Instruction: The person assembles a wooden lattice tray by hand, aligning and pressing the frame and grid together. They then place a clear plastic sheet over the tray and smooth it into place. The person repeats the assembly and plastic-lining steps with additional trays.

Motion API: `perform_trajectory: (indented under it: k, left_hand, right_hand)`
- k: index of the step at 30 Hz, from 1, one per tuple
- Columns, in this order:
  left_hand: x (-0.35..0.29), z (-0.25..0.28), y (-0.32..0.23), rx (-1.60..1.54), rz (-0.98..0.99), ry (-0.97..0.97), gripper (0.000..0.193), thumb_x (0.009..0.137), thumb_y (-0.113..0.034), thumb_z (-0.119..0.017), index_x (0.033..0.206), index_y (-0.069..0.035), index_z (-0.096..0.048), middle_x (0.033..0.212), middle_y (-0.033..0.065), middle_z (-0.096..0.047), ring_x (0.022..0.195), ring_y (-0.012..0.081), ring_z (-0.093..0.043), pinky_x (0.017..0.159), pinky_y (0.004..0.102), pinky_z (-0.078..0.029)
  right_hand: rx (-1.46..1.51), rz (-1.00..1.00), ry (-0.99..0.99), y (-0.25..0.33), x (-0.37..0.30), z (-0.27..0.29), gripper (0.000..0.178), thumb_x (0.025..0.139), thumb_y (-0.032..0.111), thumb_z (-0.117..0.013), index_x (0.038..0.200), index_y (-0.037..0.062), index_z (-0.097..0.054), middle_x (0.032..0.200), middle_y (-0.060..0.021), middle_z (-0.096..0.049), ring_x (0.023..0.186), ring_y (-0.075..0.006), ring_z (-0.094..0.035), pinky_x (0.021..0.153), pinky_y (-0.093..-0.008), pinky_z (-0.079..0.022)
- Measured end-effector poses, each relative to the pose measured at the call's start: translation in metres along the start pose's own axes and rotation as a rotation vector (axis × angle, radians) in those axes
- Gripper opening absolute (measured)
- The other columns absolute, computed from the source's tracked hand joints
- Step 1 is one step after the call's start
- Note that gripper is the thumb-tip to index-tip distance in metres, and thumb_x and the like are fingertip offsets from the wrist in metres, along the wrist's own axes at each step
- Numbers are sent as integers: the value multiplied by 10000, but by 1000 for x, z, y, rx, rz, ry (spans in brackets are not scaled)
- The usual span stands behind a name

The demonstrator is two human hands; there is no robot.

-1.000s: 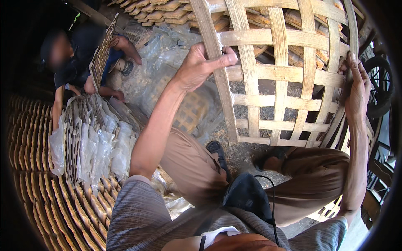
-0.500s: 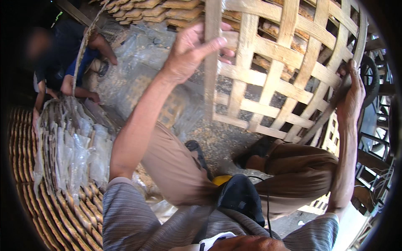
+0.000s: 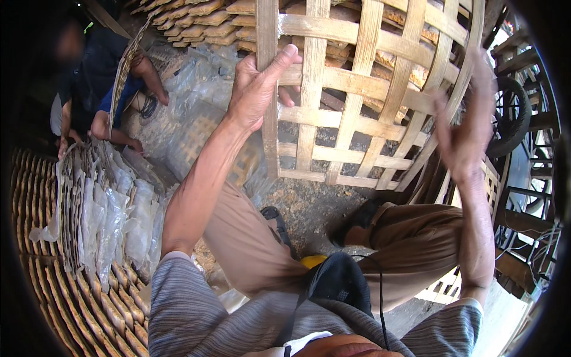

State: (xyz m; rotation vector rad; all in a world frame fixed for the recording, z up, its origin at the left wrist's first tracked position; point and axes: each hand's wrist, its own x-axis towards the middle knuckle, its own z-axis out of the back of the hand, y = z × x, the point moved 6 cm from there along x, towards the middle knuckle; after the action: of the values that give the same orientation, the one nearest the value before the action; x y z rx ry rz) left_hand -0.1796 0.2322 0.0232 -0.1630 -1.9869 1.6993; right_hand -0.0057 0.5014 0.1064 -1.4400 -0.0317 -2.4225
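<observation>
A large woven bamboo lattice panel (image 3: 351, 83) with a flat wooden edge bar stands tilted in front of me. My left hand (image 3: 256, 89) is closed around that left edge bar, the thumb on the near side and fingertips showing through the weave. Beside the panel's right rim is my right hand (image 3: 467, 128), smeared by motion. Its thumb and fingers look stretched apart, and nothing shows between them. Behind the lattice, rows of flat tan slabs (image 3: 208, 27) are partly hidden by the strips.
At the left, another person (image 3: 101, 71) bends over a plastic-draped stack of thin sheets (image 3: 107, 220). Rows of brown slabs (image 3: 53, 291) fill the lower left. Clear plastic sheeting (image 3: 202, 77) lies on the crumb-strewn floor. A black tyre (image 3: 511, 116) stands at the right.
The lattice panel has shifted left with my left hand still on its edge bar. My right hand has let go of the right rim and moved left, fingers spreading.
</observation>
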Motion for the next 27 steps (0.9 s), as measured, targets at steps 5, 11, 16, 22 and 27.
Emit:
perform_trajectory:
  k: [5,11,16,22,27]
  left_hand:
    - [-10,-17,-9,-13,18,-21,428,1009,-399,-688,1044,26,-710,875,113,-727,662,132,-684,391,231,-499]
    - [-12,-10,-8,-34,14,-49,428,1013,-396,-682,1035,31,-710,867,123,-723,658,138,-686,396,235,-518]
    - [-22,-22,-13,29,-23,-38,406,1012,-367,-690,1039,37,-713,897,141,-730,671,159,-700,408,260,-541]
    - [-27,-36,-9,110,-45,22,396,1008,-348,-697,1049,46,-710,941,164,-735,681,167,-706,410,276,-556]
    - [-24,-38,-8,120,-47,19,384,1012,-342,-692,1040,40,-715,904,149,-734,685,153,-704,417,268,-567]
  right_hand:
    - [-41,158,550,64,-24,-65,822,980,579,-552,1653,206,-262,1727,-32,-215,1590,-290,-195,1277,-614,25]
    - [127,302,257,63,-26,-54,215,960,341,-706,1137,242,-779,1393,23,-664,1382,-255,-525,1208,-643,-233]
    - [394,-148,426,60,19,-71,204,935,245,-759,941,41,-747,683,-73,-668,543,-155,-591,514,-341,-476]
    - [741,-504,671,46,7,-102,290,988,203,-705,798,-15,-721,527,-84,-615,402,-145,-551,417,-343,-451]
    - [813,-439,500,46,2,-98,235,1012,168,-679,878,-6,-761,560,-52,-650,444,-112,-603,421,-285,-478]
